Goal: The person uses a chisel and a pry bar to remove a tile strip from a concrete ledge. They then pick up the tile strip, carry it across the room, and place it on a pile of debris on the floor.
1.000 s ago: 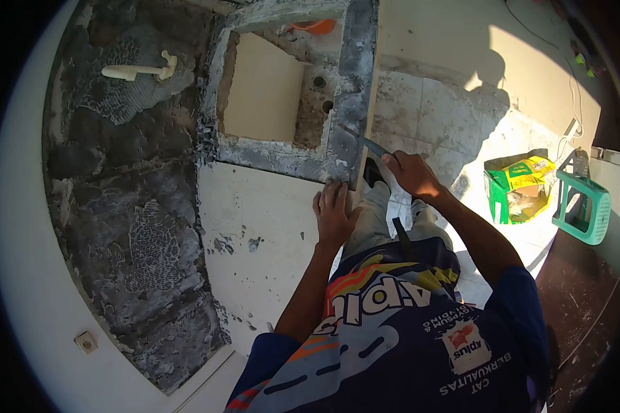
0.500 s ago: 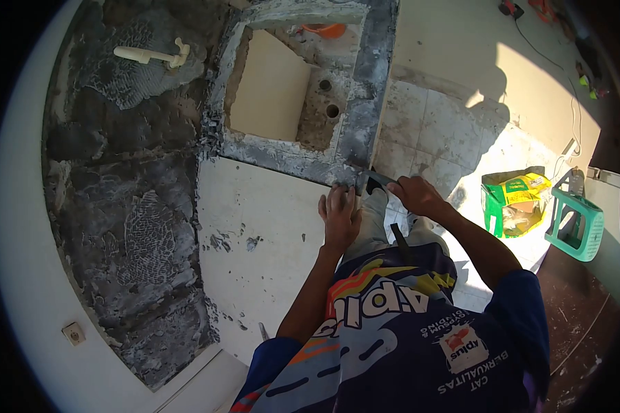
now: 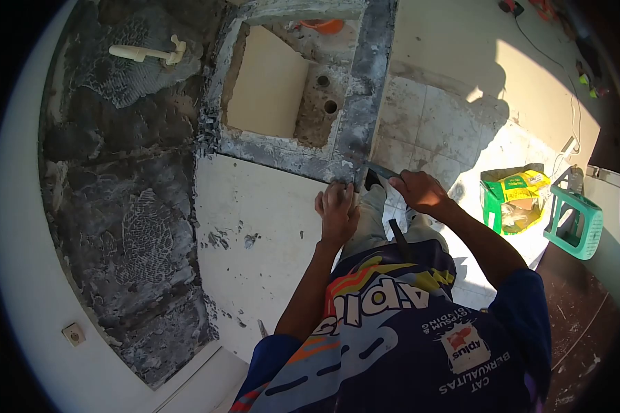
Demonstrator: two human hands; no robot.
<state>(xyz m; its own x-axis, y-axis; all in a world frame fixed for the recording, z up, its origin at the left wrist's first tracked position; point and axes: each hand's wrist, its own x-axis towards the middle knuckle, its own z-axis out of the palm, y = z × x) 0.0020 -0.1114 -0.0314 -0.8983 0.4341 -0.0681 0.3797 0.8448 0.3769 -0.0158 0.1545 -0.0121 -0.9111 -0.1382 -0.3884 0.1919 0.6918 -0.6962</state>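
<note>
My right hand [image 3: 424, 191] is closed around a flat grey metal tool [image 3: 384, 171], whose exact kind I cannot make out. The tool's far end meets the front edge of the counter near a corner. My left hand [image 3: 336, 210] lies with its fingers along the right edge of a large cream tile [image 3: 269, 220], close to that corner. Dark smears mark the tile's surface. Beyond the tile, a grey, mortar-streaked ledge [image 3: 362, 103] frames a rectangular opening, inside which a pale panel [image 3: 265, 86] leans.
A cream tap [image 3: 141, 53] projects over the rough dark surface at left, which has patches of combed mortar. An orange object [image 3: 324, 26] shows inside the opening. On the floor at right are a green-and-yellow bag [image 3: 513, 196], a green stool [image 3: 579, 227] and a cable. A socket [image 3: 74, 334] is lower left.
My right hand has shifted slightly right, and the tool's end now sits farther up along the counter edge. My left hand stays on the tile. The whole view has moved slightly.
</note>
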